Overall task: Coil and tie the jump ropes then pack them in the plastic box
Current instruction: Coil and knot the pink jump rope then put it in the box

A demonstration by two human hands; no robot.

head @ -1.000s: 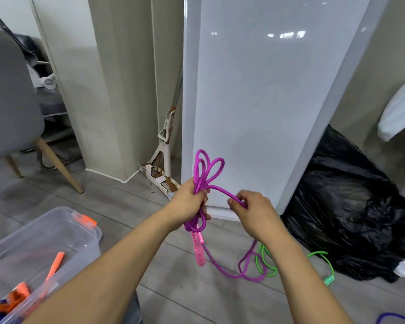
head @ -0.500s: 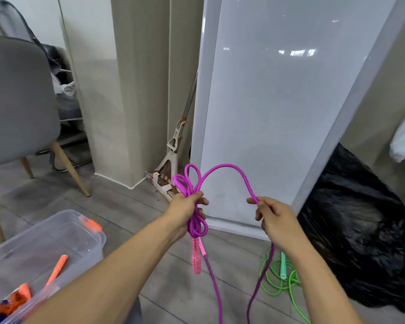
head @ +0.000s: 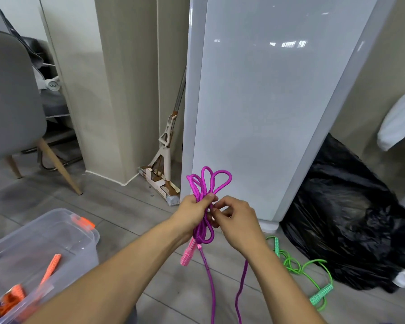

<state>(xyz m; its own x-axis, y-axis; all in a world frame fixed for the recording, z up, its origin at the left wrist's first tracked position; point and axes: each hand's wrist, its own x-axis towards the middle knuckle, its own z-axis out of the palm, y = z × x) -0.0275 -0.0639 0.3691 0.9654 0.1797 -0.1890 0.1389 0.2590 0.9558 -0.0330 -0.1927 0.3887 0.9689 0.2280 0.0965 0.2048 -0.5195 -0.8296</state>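
My left hand (head: 193, 212) grips a bundle of purple jump rope (head: 207, 183) at its middle, with loops sticking up above the fist and more hanging below. A pink handle (head: 188, 252) dangles under that hand. My right hand (head: 237, 220) pinches a strand of the same rope right beside the bundle. Two purple strands trail down to the floor. A green jump rope (head: 299, 267) lies loose on the floor to the right. The clear plastic box (head: 45, 239) stands at lower left with an orange rope (head: 14, 294) inside.
A tall white panel (head: 267, 101) leans upright straight ahead. A black plastic bag (head: 346, 220) sits on the floor at right. A mop (head: 166, 146) leans in the corner. A grey chair (head: 9, 101) stands at left, behind the box.
My right hand has come in from the right and laid its strand against the bundle. The wide loop between the hands has closed into a small loop above my left fist.
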